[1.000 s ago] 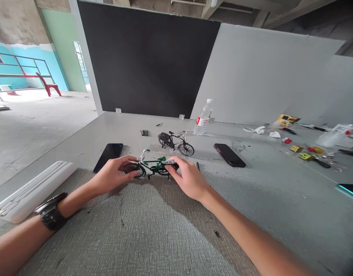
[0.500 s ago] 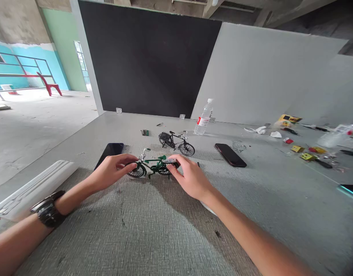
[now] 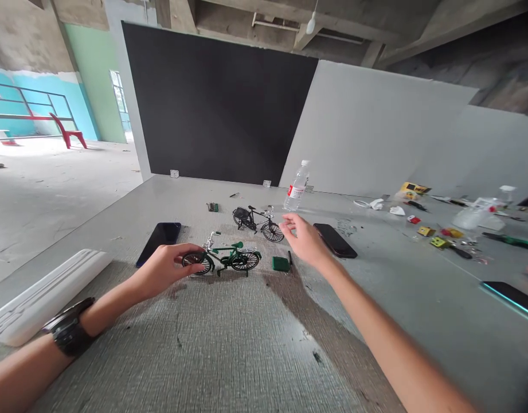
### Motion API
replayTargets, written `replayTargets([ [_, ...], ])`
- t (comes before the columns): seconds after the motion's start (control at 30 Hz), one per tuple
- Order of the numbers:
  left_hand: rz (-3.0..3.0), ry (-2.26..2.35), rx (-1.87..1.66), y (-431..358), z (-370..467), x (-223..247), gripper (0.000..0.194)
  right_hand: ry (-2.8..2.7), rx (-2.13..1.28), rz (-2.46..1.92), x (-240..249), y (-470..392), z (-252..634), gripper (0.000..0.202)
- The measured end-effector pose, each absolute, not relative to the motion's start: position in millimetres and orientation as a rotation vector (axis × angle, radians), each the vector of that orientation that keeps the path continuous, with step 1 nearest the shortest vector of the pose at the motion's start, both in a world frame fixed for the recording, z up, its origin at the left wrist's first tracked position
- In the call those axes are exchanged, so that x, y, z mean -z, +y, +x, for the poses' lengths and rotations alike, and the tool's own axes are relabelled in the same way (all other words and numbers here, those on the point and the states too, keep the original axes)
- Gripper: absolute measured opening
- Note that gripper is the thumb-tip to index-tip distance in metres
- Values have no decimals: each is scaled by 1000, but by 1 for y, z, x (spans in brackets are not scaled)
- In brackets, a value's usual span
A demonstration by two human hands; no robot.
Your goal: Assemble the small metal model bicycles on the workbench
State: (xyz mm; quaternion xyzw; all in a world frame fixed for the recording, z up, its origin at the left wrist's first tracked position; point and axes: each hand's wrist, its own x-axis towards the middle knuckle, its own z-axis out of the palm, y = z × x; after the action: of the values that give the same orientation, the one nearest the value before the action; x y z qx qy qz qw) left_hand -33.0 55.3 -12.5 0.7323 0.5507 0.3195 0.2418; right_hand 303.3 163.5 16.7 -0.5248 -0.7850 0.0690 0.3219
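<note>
A green model bicycle (image 3: 224, 258) stands upright on the grey textured table, handlebars to the left. My left hand (image 3: 178, 264) is closed on its front wheel between thumb and fingers. Behind it stands a black model bicycle (image 3: 257, 221) with a dark bag over its rear wheel. My right hand (image 3: 304, 238) is just right of the black bicycle's front wheel, its fingers apart and holding nothing; whether a fingertip touches the tyre I cannot tell. A small green box-like piece (image 3: 281, 264) lies between the green bicycle and my right wrist.
One phone (image 3: 159, 238) lies left, another (image 3: 336, 240) right. A water bottle (image 3: 296, 186) stands behind the bicycles. Small green and black parts (image 3: 212, 207) lie at the back left. A white case (image 3: 53, 292) is by my left arm. Yellow blocks (image 3: 440, 243) and tools lie far right.
My right hand has let go of the green bicycle's rear and moved right and up, towards the black bicycle, uncovering the green piece. My left hand stays on the front wheel. The view has shifted slightly.
</note>
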Motion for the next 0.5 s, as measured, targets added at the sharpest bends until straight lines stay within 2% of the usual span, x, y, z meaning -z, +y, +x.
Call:
replayTargets([
  [0.17, 2006, 1477, -900, 58, -34, 17, 39, -2157, -251, -1414, 0, 187, 302, 35],
  [0.3, 2013, 1450, -955, 57, -35, 15, 37, -2179, -245, -1422, 3, 189, 291, 28],
  [0.5, 1967, 1409, -1010, 54, -30, 10, 46, -2150, -201, -1448, 3, 186, 290, 25],
])
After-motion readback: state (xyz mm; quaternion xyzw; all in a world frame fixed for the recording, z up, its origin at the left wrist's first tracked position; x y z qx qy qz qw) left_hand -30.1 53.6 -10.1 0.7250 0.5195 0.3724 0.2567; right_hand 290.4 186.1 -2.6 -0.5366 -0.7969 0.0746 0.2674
